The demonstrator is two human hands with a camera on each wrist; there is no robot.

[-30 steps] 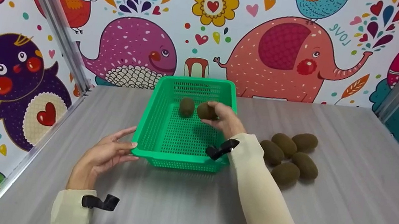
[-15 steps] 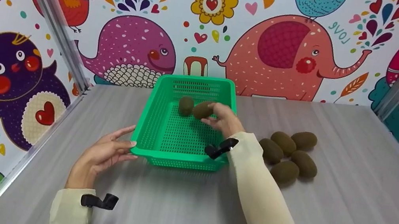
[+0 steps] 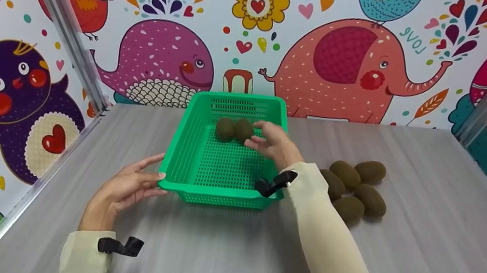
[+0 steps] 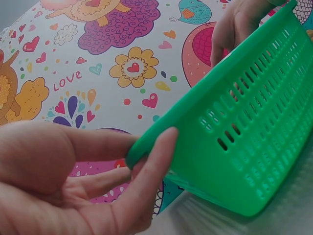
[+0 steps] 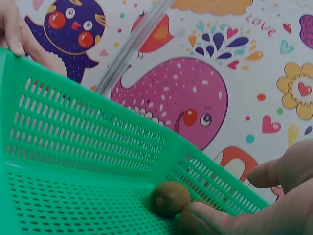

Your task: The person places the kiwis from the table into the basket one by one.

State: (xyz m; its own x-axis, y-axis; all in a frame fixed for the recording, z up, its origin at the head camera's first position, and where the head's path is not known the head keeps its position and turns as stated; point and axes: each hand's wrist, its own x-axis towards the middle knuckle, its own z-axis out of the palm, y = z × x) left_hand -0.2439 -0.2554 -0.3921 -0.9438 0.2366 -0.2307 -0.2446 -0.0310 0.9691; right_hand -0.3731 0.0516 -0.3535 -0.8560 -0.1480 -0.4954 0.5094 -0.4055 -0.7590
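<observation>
A green plastic basket [image 3: 210, 191] with slotted walls stands on the table. My left hand [image 3: 127, 190] grips its near left corner, and in the left wrist view thumb and fingers pinch the rim. Inside, toward the back, two brown kiwis lie side by side: a left kiwi [image 3: 225, 129] and a right kiwi [image 3: 243, 130]. Just right of the right kiwi, my right hand [image 3: 277, 146] hovers over the basket with thumb and fingers spread and nothing held. In the right wrist view its fingertips overlap the right kiwi, partly hiding it behind the left kiwi [image 5: 169, 199].
Several loose kiwis [image 3: 370, 201] lie clustered on the grey table [image 3: 444, 227] right of the basket, partly behind the right sleeve [image 3: 330, 238]. A wall [image 3: 250, 35] with cartoon animals rises behind, and a metal post [image 3: 64, 20] stands at the left corner.
The right hand has let go of a kiwi, which now sits against the other one in the basket. That hand has drawn slightly right and its fingers have spread. The left hand keeps its grip.
</observation>
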